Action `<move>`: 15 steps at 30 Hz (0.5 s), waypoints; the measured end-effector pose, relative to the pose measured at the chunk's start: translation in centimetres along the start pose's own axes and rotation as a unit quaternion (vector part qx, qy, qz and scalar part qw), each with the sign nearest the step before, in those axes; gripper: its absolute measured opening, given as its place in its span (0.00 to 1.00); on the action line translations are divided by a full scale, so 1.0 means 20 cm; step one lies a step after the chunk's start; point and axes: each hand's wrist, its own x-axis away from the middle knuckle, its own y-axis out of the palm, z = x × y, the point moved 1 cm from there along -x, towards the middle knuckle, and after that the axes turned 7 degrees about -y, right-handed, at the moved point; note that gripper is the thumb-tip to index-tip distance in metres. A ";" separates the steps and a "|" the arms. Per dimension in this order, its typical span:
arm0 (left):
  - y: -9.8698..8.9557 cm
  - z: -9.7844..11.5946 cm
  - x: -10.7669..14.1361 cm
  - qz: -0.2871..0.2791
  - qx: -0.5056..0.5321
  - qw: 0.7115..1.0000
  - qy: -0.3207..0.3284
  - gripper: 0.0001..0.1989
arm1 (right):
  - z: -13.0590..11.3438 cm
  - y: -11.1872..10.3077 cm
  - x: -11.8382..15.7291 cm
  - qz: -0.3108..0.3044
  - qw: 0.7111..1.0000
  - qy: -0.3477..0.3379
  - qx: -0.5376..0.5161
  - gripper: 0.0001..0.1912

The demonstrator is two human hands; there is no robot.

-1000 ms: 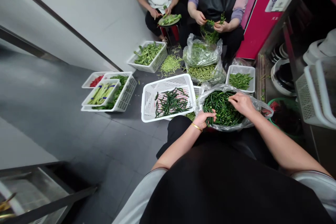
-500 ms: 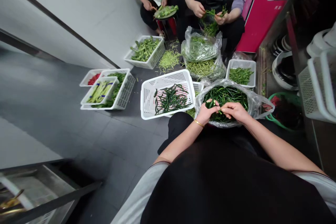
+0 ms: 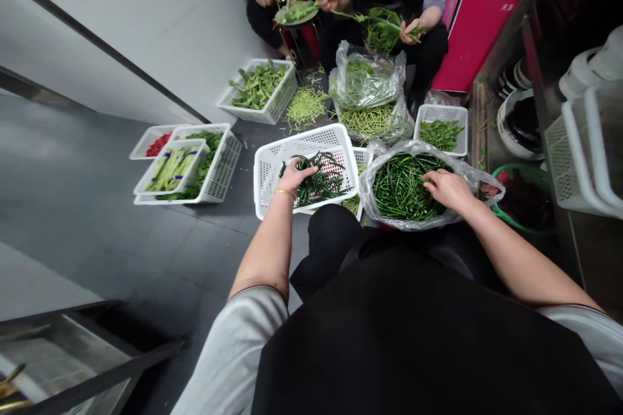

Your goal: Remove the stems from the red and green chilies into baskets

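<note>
My left hand (image 3: 295,176), a gold bracelet at its wrist, is over the white perforated basket (image 3: 265,191). Its thumb stands apart from its fingers, and dark green chili peppers (image 3: 321,183) lie loose just under and beside it. To the right, a clear plastic bag (image 3: 368,201) gapes wide at my knees, full of long green chili peppers (image 3: 402,191). My right hand (image 3: 448,190) reaches into it from the right, fingers drawn together at the surface of the peppers. Whatever is between those fingertips is too small to make out.
Opposite sit two people, one holding leafy greens (image 3: 382,27). Trimmings (image 3: 305,107) and a basket of green stalks (image 3: 280,104) lie on the floor. Stacked baskets (image 3: 221,172) stand left; a small greens basket (image 3: 464,136), green tub (image 3: 525,224) and rack (image 3: 574,162) are right.
My left hand has left the bag with the chili peppers it held, moved left over the basket and opened. My right hand has shifted slightly right, still at the bag.
</note>
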 end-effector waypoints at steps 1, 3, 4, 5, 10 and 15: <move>-0.05 -0.01 -0.05 0.012 -0.031 0.999 0.001 0.19 | -0.06 0.02 -0.01 -0.023 0.999 -0.021 0.015 0.18; -0.09 -0.01 -0.09 0.041 -0.059 0.997 0.007 0.18 | -0.18 0.06 -0.02 -0.080 0.992 -0.091 0.045 0.18; -0.07 0.00 -0.08 0.047 -0.056 0.997 0.023 0.17 | -0.23 0.09 -0.03 -0.111 0.983 -0.131 0.061 0.18; -0.03 0.02 -0.05 0.046 -0.050 0.997 0.041 0.14 | -0.26 0.12 -0.05 -0.138 0.973 -0.169 0.076 0.18; 0.36 0.11 0.32 -0.092 -0.030 0.991 0.094 0.12 | -0.18 0.11 -0.11 -0.116 0.972 -0.165 0.121 0.17; 0.72 0.05 0.70 -0.277 -0.097 0.943 0.158 0.14 | -0.11 0.05 -0.04 -0.061 0.987 -0.116 0.090 0.17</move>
